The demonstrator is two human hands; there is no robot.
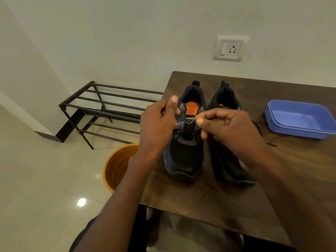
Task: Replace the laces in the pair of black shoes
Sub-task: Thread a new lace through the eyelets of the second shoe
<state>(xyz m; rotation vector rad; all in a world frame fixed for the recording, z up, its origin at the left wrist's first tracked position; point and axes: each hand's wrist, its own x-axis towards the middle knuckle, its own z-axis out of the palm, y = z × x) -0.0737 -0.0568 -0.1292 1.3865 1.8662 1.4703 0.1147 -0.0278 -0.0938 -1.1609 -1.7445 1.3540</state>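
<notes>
Both hands, left hand [156, 124] and right hand [229, 128], apparently pinch the left shoe [185, 157] lacing.

text: I read none | orange insole [191, 109] print: too blurred for me | tongue tab [190, 118]: mark unclear

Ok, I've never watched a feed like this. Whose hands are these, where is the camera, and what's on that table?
There is no machine here: a person works with bare hands, and the single picture comes from a wide-angle camera on their head, looking forward and down. On the brown table stand two black shoes, toes toward the person. Both hands work at the eyelets of the left shoe: the left hand is at its left side, and the right hand pinches something small at its right side, probably a lace end, though it is too small to be sure. The right shoe stands beside it, a loose black lace trailing near it. A blue tub sits on the right. On the floor stand an orange bucket and a metal rack.
</notes>
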